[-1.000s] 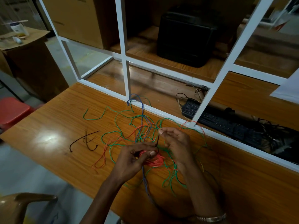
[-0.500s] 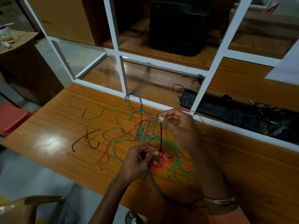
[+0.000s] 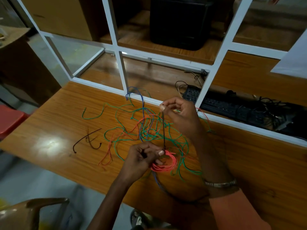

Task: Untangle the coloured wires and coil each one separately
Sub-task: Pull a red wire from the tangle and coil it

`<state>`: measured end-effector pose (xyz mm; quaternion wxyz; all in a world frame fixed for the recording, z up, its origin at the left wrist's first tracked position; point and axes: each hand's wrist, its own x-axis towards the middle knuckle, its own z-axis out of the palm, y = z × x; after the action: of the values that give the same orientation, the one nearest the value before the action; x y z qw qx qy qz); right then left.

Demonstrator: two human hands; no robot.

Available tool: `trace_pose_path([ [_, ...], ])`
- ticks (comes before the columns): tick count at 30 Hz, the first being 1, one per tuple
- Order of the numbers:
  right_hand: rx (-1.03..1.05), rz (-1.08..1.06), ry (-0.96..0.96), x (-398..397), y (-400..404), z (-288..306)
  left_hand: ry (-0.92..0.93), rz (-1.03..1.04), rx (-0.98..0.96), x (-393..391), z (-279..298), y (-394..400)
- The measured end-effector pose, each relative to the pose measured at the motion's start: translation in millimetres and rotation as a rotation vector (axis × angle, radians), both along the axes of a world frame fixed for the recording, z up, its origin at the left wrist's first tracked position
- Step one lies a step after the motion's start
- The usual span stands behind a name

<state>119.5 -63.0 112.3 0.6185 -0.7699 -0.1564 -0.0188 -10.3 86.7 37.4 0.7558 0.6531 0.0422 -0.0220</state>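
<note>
A tangle of green wire (image 3: 167, 138), blue wire (image 3: 142, 113) and loose red wire (image 3: 108, 153) lies on the wooden table (image 3: 63, 117). My left hand (image 3: 142, 158) pinches a small red coil (image 3: 166, 165) against the table. A thin black wire (image 3: 163, 130) runs taut from that coil up to my right hand (image 3: 181, 113), which grips its upper end between thumb and fingers above the tangle. Two short dark wire pieces (image 3: 90, 140) lie apart to the left.
A white frame (image 3: 123, 70) with shelves stands along the table's far edge. Behind it lie a black keyboard (image 3: 221, 105) with cables and a black box (image 3: 179, 22). A red stool (image 3: 10, 120) and a chair arm (image 3: 33, 208) are at the left.
My right hand has risen away from the left, drawing the black wire out straight and taut. The left hand stays on the red coil.
</note>
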Motion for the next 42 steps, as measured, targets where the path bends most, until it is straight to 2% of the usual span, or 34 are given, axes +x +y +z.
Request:
trace_pose_path([
  [4, -0.093, -0.091, 0.111, 28.7, -14.8, -37.0, -0.075, 0.091, 0.026, -1.8, 15.6, -13.4],
  [7, -0.117, -0.100, 0.132, 30.8, -24.6, -50.6, -0.082, 0.081, 0.046, 0.4, 22.5, -32.9],
  [12, -0.049, -0.011, 0.028, 24.9, -43.0, -26.4, -0.025, 0.060, 0.129, -2.5, 20.4, -65.6],
  [15, 0.048, 0.130, -0.097, 14.0, -59.6, -3.8, 0.000, 0.171, 0.240, -1.8, 12.4, -77.4],
  [17, 0.078, 0.150, -0.142, 16.4, -67.2, -3.9, -0.006, 0.209, 0.267, -1.1, 14.4, -90.2],
  [21, 0.056, 0.072, 0.004, 41.3, -79.6, -44.3, -0.064, 0.203, 0.202, -13.4, 24.9, -117.4],
  [25, -0.069, 0.137, 0.082, 45.5, -85.4, -72.9, -0.054, 0.245, 0.228, -8.8, 15.2, -123.3],
  [28, -0.011, 0.108, 0.134, 45.5, -92.5, -76.1, -0.015, 0.306, 0.271, -4.6, -1.8, -135.7],
  [30, 0.037, 0.078, 0.199, 41.3, -102.3, -77.2, 0.038, 0.366, 0.202, -2.3, -12.3, -140.4],
  [33, 0.047, 0.108, 0.396, 20.0, -120.2, -75.2, 0.101, 0.434, 0.087, 3.7, -24.5, -143.2],
  [37, -0.143, 0.384, 0.647, -11.1, -152.8, -84.4, 0.193, 0.526, -0.100, 10.7, -34.6, -149.2],
  [39, -0.161, 0.463, 0.692, -20.6, -163.5, -95.8, 0.223, 0.535, -0.140, 15.9, -37.6, -152.4],
  [42, -0.056, 0.383, 0.720, -18.3, -173.4, -115.5, 0.243, 0.508, -0.162, 23.9, -40.2, -162.4],
])
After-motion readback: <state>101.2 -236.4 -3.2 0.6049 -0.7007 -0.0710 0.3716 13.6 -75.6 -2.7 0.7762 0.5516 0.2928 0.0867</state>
